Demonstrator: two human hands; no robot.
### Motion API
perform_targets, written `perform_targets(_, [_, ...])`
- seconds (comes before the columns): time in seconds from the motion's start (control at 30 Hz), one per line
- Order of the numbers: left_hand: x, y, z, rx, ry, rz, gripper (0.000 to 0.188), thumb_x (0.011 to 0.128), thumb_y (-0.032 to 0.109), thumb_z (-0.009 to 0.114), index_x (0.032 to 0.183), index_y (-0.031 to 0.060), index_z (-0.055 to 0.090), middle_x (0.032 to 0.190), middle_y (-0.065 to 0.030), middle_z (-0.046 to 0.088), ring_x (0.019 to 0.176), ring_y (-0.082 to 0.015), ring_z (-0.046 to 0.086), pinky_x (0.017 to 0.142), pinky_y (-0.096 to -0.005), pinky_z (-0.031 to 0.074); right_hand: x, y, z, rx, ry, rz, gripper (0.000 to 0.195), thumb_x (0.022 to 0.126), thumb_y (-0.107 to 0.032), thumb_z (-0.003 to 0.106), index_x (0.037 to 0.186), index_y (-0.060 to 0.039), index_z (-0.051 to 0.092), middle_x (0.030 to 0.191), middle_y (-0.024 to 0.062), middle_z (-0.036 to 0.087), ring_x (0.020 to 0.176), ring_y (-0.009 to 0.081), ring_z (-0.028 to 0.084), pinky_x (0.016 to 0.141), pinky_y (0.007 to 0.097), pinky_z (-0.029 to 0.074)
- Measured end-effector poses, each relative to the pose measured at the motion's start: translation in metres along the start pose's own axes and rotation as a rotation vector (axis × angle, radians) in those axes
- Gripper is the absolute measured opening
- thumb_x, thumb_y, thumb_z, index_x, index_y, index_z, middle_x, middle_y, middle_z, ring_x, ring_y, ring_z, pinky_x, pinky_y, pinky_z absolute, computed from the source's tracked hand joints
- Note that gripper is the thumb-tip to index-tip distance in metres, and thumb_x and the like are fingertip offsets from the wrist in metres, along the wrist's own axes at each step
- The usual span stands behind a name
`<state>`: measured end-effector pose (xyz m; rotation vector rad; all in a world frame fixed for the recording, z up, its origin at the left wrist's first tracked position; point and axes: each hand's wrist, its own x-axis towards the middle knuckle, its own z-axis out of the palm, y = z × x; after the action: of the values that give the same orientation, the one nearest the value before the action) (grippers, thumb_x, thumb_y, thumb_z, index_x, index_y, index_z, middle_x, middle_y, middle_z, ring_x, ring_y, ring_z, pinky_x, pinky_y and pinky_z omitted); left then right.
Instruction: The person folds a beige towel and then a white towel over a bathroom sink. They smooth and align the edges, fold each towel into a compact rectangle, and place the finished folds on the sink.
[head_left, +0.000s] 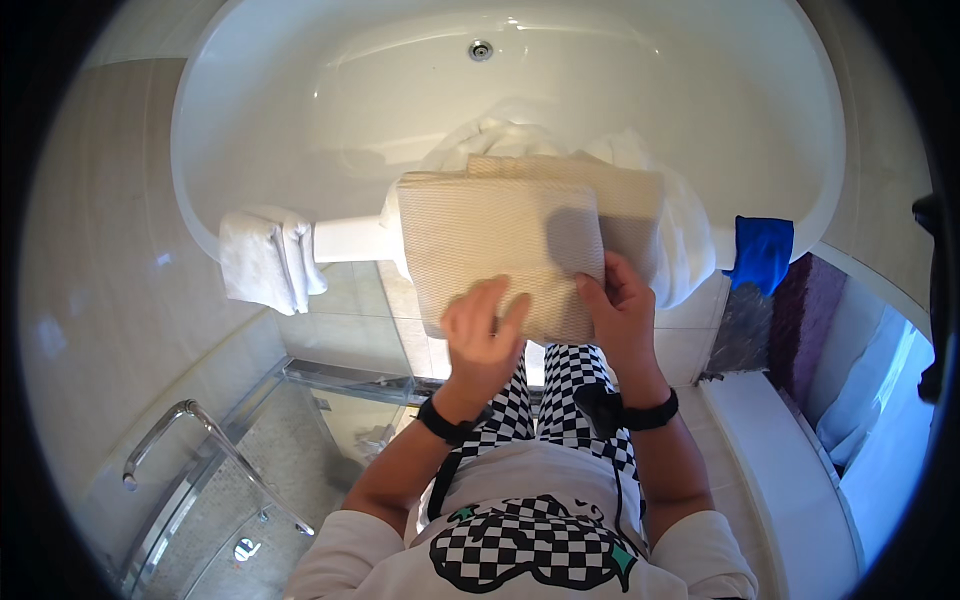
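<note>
A folded beige textured cloth (499, 225) lies across the near rim of a white bathtub, its near end hanging toward my legs. My right hand (628, 315) pinches its right edge between thumb and fingers. My left hand (484, 334), slightly blurred, is over the near part of the same cloth with its fingers apart; whether it touches the fabric is unclear. A second folded beige cloth (630, 187) sits partly under the first, reaching out to the right. White fabric (682, 232) is bunched beneath both and spills into the tub.
On the bathtub rim (349, 238), a folded white towel (259, 255) hangs at left and a blue cloth (765, 251) at right. A glass shower door with a metal handle (225, 442) is at lower left. A white ledge (780, 450) runs along the right.
</note>
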<state>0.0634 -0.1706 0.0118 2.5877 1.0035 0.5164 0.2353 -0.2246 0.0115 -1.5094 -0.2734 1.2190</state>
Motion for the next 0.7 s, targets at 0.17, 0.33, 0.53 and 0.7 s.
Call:
perform_targets(0.17, [-0.009,-0.021,-0.026,-0.065,0.069,0.045,0.044,0.058,0.0,0.069,0.101,0.0096,0.071,0.106,-0.007,0.06,0.095,-0.0277,0.058,0.085,-0.0416,0.043,-0.021,-0.021,-0.008,-0.031,0.067,-0.126,0.029,0.093,-0.002,0.06,0.121,0.0036,0.055,0.108,0.0066,0.066,0.096,0.0097,0.062,0.083,0.024,0.049])
perform_targets(0.33, [-0.002,-0.012,-0.016,-0.14,-0.087,-0.024,0.047,0.055,-0.004,0.07,0.1,0.0084,0.068,0.101,-0.0078,0.06,0.094,-0.0278,0.057,0.081,-0.041,0.041,-0.019,-0.024,-0.022,-0.358,0.166,-0.098,0.033,0.088,-0.001,0.063,0.12,0.0018,0.055,0.111,0.0117,0.065,0.097,0.0177,0.063,0.084,0.0298,0.05])
perform_targets(0.53, [-0.004,-0.011,-0.017,-0.172,-0.08,-0.059,0.046,0.057,-0.005,0.07,0.101,0.0084,0.067,0.101,-0.0084,0.06,0.093,-0.028,0.057,0.081,-0.0413,0.041,-0.007,-0.035,-0.012,-0.926,0.206,-0.652,0.044,0.08,0.002,0.065,0.123,0.0007,0.055,0.127,0.0172,0.057,0.113,0.0357,0.054,0.096,0.0425,0.044])
perform_targets(0.7, [-0.009,-0.022,-0.019,-0.08,0.001,-0.055,0.042,0.061,-0.004,0.071,0.102,0.0061,0.066,0.098,-0.0086,0.06,0.09,-0.0283,0.057,0.08,-0.0407,0.042,0.029,-0.049,0.002,-1.085,0.046,-0.732,0.048,0.081,-0.006,0.066,0.128,-0.0013,0.055,0.133,0.0147,0.054,0.122,0.0361,0.047,0.104,0.0456,0.036])
